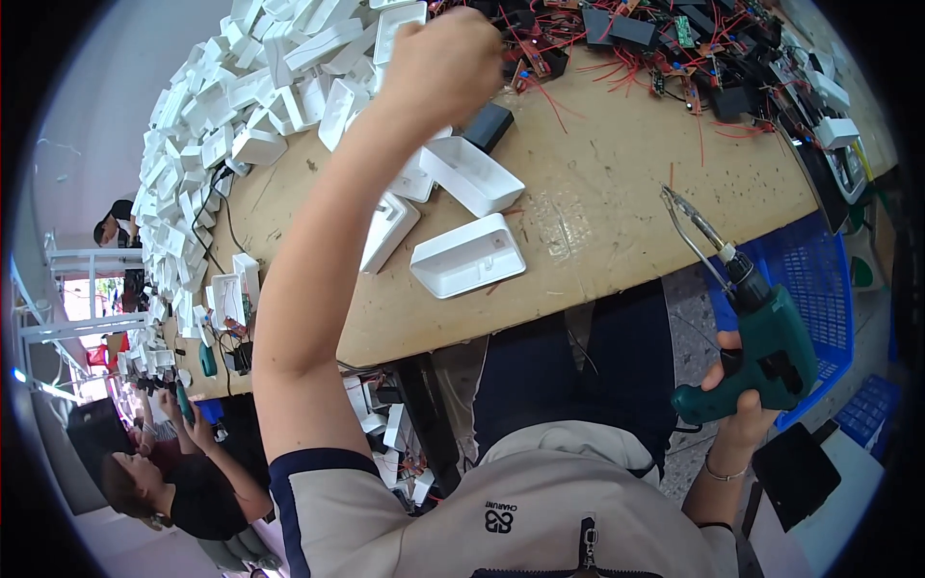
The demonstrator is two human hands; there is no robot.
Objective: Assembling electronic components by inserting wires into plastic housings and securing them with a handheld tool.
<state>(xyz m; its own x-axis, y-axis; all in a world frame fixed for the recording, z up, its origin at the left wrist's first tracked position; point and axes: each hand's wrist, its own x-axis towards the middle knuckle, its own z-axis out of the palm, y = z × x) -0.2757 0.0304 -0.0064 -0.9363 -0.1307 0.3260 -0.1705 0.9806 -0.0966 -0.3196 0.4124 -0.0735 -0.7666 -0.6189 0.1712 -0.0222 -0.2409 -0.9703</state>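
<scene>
Gripping green electric screwdriver [761,352], right hand [737,400].

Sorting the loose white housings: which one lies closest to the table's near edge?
The white housing lying alone, open side up, just right of the left forearm; the others sit farther back toward the pile.

Plywood workbench [617,183], white plastic casings [467,255] (heaped leftward), red-wired circuit boards [665,39]

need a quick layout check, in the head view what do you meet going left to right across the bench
pile of white plastic housings → left hand → open white housing → tangle of red-wired circuit boards → green electric screwdriver in the right hand → blue crate
</scene>
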